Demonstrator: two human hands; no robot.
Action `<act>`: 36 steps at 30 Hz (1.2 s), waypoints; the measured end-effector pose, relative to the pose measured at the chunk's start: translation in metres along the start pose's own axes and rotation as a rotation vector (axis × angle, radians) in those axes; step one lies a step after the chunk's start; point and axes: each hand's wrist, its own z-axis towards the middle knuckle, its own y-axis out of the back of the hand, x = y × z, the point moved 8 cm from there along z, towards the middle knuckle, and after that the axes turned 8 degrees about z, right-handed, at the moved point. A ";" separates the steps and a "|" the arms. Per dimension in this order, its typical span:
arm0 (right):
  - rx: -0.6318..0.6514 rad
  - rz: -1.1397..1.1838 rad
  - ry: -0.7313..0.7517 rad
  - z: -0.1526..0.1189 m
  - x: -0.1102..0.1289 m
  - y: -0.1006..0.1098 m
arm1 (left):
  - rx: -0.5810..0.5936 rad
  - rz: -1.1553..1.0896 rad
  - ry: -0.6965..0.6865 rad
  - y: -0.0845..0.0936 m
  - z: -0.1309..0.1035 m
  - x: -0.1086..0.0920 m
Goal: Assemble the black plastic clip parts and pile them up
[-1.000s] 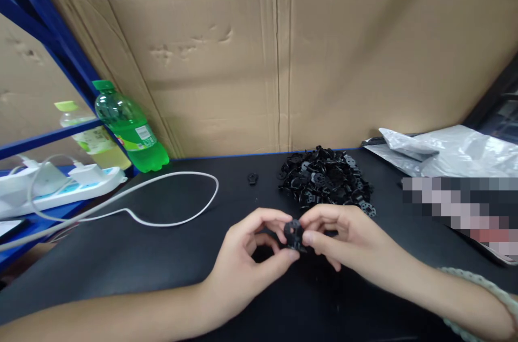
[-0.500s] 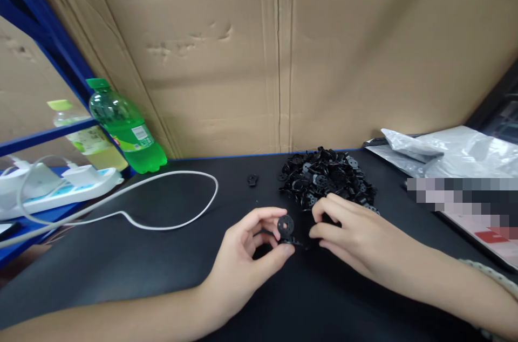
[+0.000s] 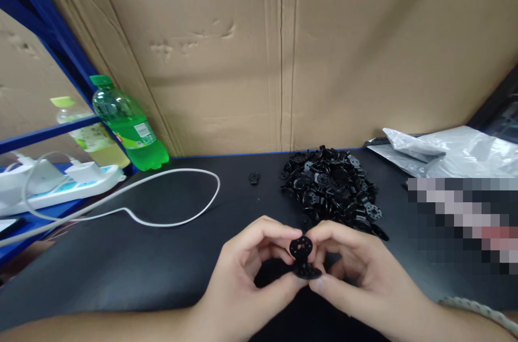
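The left hand (image 3: 238, 280) and the right hand (image 3: 376, 280) meet fingertip to fingertip, both gripping a black plastic part (image 3: 302, 257) between them. The part shows a round disc with small holes, standing upright between the two index fingers, above a flatter dark piece that lies nearly level at the thumb tips. Whether these are one piece or two joined ones cannot be told. The left hand pinches from one side, its thumb under the lower piece; the right hand closes in from the other side, its thumb at the lower piece's edge and its index finger beside the disc. A braided pale band (image 3: 479, 312) circles the right wrist.

Just beyond the right hand, a heap of black perforated plastic parts (image 3: 329, 185) rests on the black surface (image 3: 162, 266). A single black part (image 3: 254, 179) lies flat beyond the left hand, apart from the heap. Farther out to the left hand's outer side, a white cable (image 3: 162, 225) makes a loop, and past it are a white power strip (image 3: 97, 183) with plugs in it, a green bottle (image 3: 140, 139) leaning over, and a pale yellow bottle (image 3: 95, 139) behind a blue metal frame (image 3: 65, 50). Well beyond the right hand, on its outer side, lies clear plastic wrapping (image 3: 473, 150). Brown cardboard (image 3: 210, 72) stands upright behind everything, facing both hands.
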 end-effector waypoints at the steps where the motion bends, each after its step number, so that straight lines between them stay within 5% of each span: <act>1: 0.000 0.031 0.004 0.000 -0.001 0.000 | 0.003 0.012 -0.019 0.000 -0.001 -0.002; 8: -0.007 0.227 -0.123 -0.001 -0.018 -0.004 | 0.008 0.010 0.032 -0.002 -0.002 0.004; 17: 0.001 0.289 -0.147 0.004 -0.023 -0.002 | 0.015 -0.096 0.259 -0.002 -0.002 0.025; 20: 0.037 0.269 -0.096 0.003 -0.018 -0.001 | 0.038 -0.164 0.316 -0.003 0.001 0.027; 26: 0.117 0.000 0.259 0.002 0.023 0.004 | 0.241 -0.559 0.524 -0.028 -0.001 0.037; 31: 0.246 0.132 0.183 0.007 0.018 -0.004 | 0.340 -0.558 0.589 -0.038 -0.007 0.040; 36: 0.074 0.196 0.054 0.009 0.006 0.006 | 0.098 -0.296 0.429 -0.013 0.001 0.027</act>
